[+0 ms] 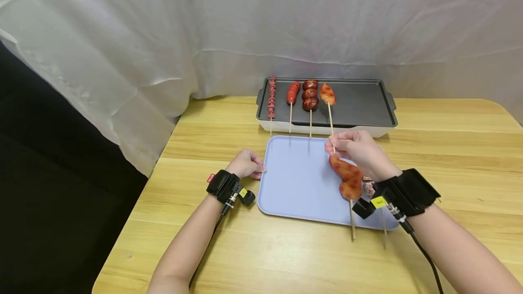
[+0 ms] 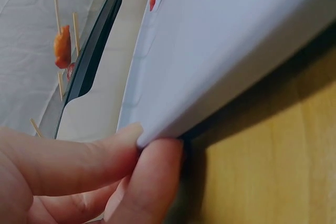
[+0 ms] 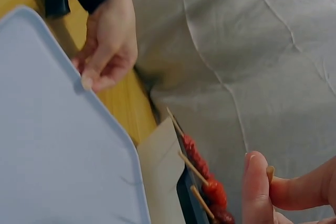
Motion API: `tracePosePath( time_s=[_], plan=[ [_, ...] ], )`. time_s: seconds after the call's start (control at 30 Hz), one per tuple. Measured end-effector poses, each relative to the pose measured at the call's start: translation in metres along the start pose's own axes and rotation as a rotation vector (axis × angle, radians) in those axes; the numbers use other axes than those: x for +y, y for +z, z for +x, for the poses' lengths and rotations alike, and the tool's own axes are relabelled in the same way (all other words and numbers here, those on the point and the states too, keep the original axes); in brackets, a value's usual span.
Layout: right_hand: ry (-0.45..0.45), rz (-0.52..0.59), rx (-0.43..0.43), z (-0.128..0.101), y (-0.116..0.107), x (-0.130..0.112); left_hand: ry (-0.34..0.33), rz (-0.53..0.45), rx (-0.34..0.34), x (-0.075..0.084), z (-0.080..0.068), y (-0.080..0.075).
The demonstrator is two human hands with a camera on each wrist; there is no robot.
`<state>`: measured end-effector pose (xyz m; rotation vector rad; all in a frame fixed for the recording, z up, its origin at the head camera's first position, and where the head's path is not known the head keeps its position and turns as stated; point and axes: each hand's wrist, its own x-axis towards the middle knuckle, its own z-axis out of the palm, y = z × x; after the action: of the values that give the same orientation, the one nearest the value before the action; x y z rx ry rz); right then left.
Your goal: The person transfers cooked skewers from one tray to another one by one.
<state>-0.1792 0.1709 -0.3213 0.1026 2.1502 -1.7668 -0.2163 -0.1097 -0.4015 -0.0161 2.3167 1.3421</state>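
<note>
My right hand pinches the wooden stick of a skewer with a small orange-brown piece of meat at its top. That meat appears over the dark griddle pan, beside a skewer of brown mushroom caps; whether it touches the pan I cannot tell. With thumb and fingers, my left hand grips the left rim of the pale blue tray; the left wrist view shows this pinch on the tray edge closely. Below my right hand, a large drumstick-shaped meat skewer lies on the tray.
A scored red sausage skewer and a thin skewer of red meat bits lie on the pan's left part. Partly hidden under my right wrist is another speckled skewer. A pale curtain hangs behind the wooden table.
</note>
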Motion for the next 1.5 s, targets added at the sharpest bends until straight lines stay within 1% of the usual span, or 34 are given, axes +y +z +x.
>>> tracePosePath(
  time_s=[0.1,0.2,0.4,0.9,1.07,1.3,1.5],
  plan=[
    [-0.003,-0.012,-0.004,-0.01,0.001,0.002,-0.001,-0.002,0.0,0.0,0.0,0.0],
    [-0.006,0.008,-0.018,-0.019,0.002,0.005,-0.002,-0.002,0.001,0.001,0.0,-0.001],
    [-0.045,0.042,-0.047,-0.036,0.006,0.013,-0.002,0.003,0.006,0.002,0.0,-0.001],
    [-0.074,0.114,-0.14,-0.076,0.022,0.049,-0.008,-0.019,0.005,0.002,0.0,-0.001],
    [-0.102,0.137,-0.163,-0.082,0.029,0.057,-0.011,-0.021,0.007,0.002,0.0,-0.001],
    [-0.084,0.176,-0.196,-0.086,0.038,0.067,-0.006,-0.017,0.008,0.002,0.0,-0.001],
    [-0.078,0.177,-0.218,-0.085,0.046,0.076,-0.007,-0.012,0.008,0.001,0.0,0.0]
  ],
)
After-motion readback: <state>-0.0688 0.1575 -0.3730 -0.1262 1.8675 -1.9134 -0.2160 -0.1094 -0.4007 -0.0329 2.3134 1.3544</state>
